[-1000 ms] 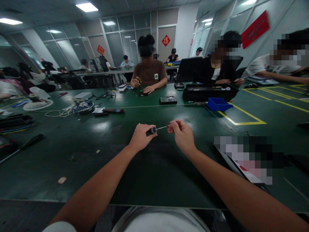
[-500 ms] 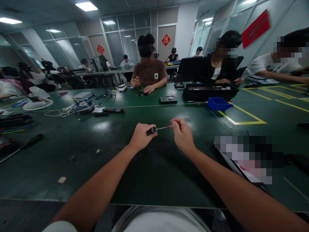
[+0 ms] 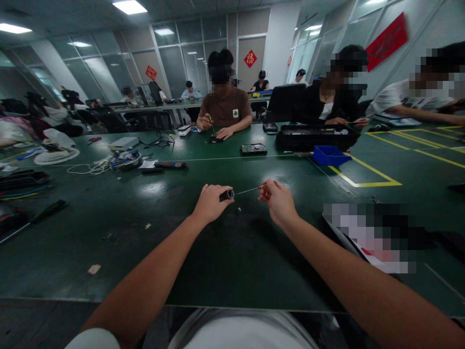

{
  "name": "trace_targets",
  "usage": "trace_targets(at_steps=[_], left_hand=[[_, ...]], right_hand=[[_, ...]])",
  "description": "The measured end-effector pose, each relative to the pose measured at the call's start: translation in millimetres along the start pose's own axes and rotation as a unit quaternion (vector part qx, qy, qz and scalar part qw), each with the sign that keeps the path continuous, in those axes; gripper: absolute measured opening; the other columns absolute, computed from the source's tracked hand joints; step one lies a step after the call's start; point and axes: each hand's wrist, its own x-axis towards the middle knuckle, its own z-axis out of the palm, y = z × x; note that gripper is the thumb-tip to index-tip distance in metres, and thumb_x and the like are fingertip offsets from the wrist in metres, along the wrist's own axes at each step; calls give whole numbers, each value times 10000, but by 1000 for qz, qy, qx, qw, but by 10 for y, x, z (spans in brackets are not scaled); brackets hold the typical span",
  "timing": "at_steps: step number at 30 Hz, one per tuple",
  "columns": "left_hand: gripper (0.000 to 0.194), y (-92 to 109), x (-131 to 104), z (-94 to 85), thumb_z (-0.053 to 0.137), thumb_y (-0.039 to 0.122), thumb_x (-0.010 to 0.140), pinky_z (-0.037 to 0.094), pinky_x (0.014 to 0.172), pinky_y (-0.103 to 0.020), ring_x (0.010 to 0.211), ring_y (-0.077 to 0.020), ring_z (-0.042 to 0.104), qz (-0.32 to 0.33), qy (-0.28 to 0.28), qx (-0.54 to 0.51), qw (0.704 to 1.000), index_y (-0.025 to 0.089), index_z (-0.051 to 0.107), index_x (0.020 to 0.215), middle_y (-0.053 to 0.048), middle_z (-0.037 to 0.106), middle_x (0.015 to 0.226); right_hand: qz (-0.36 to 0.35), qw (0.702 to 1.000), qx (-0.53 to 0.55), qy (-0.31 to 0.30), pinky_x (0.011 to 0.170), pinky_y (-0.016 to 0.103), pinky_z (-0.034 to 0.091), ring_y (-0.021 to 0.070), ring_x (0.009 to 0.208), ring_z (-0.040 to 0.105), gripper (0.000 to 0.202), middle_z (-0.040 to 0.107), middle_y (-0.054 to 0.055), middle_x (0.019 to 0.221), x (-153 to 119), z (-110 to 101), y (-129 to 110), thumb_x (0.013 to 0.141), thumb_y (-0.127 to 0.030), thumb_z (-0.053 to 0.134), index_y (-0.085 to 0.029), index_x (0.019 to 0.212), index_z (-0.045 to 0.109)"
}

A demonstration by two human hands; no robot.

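Note:
Over the middle of the green table (image 3: 152,261), my left hand (image 3: 211,203) grips a small black cylinder (image 3: 227,195) whose round, light-rimmed end faces right. My right hand (image 3: 278,199) pinches a thin screwdriver (image 3: 247,192) by its reddish handle end. The metal shaft points left, its tip just short of the cylinder's open end. A tiny pale piece (image 3: 239,210) shows just below the gap between the hands.
A green circuit board (image 3: 253,149), a blue bin (image 3: 330,156) and a long black case (image 3: 316,137) sit beyond my hands. Another tool (image 3: 170,165) lies at left, near cables. A person in brown works opposite. Blurred papers (image 3: 378,247) lie at right.
The screwdriver's tip has come away from the cylinder as my right hand shifted slightly right. My left hand has moved a little left, and a tiny pale piece now shows below.

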Motion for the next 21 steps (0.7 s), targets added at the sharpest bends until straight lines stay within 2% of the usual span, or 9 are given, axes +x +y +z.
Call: trace_targets(at_steps=[5, 8, 10, 13, 15, 18, 21], left_hand=[[231, 20, 11, -6, 714, 302, 867, 466, 953, -429, 995, -243, 615, -9, -9, -38, 999, 213, 689, 1078, -56, 702, 1051], [181, 71, -2, -25, 682, 266, 883, 494, 899, -369, 998, -226, 620, -19, -1, -78, 997, 191, 656, 1046, -66, 675, 1070], [211, 112, -15, -35, 661, 262, 895, 495, 920, -371, 1026, -230, 623, -19, -16, -87, 996, 193, 635, 1093, -71, 670, 1098], [342, 186, -33, -32, 589, 275, 938, 477, 991, -393, 1141, -246, 606, -4, -60, -98, 993, 214, 556, 1273, -90, 641, 1239], [360, 251, -32, -15, 534, 268, 955, 475, 1001, -397, 1170, -246, 596, 18, -89, -98, 991, 215, 522, 1311, -101, 616, 1290], [259, 369, 10, 32, 517, 235, 933, 505, 913, -387, 1046, -238, 631, 49, -118, -69, 989, 200, 581, 1181, -96, 654, 1170], [203, 476, 115, 103, 593, 332, 908, 519, 794, -375, 919, -251, 659, 49, -142, -24, 988, 197, 632, 1055, -90, 697, 1029]], right_hand=[[-50, 998, -36, 28, 521, 263, 487, 138, 589, 572, 253, 625, -13, 670, -16, 12, 6, 821, -470, 690, -229, 794, 615], [-99, 993, -47, 39, 550, 272, 482, 138, 610, 575, 245, 637, -14, 710, -27, 15, -31, 857, -476, 646, -235, 837, 602], [-152, 984, -75, 46, 593, 288, 490, 143, 650, 595, 231, 657, -9, 761, -52, 18, -63, 893, -470, 602, -239, 884, 592], [-234, 960, -144, 49, 694, 330, 508, 165, 752, 640, 215, 682, 11, 847, -113, 28, -100, 952, -446, 530, -238, 970, 584], [-265, 946, -178, 49, 745, 356, 508, 180, 798, 654, 212, 689, 24, 883, -153, 35, -119, 973, -429, 500, -236, 1010, 578], [-282, 937, -198, 47, 789, 371, 502, 192, 835, 658, 203, 693, 35, 911, -179, 35, -148, 986, -421, 478, -244, 1033, 567], [-280, 939, -193, 47, 805, 368, 497, 196, 850, 655, 195, 689, 39, 926, -170, 24, -177, 988, -424, 472, -256, 1034, 560]])
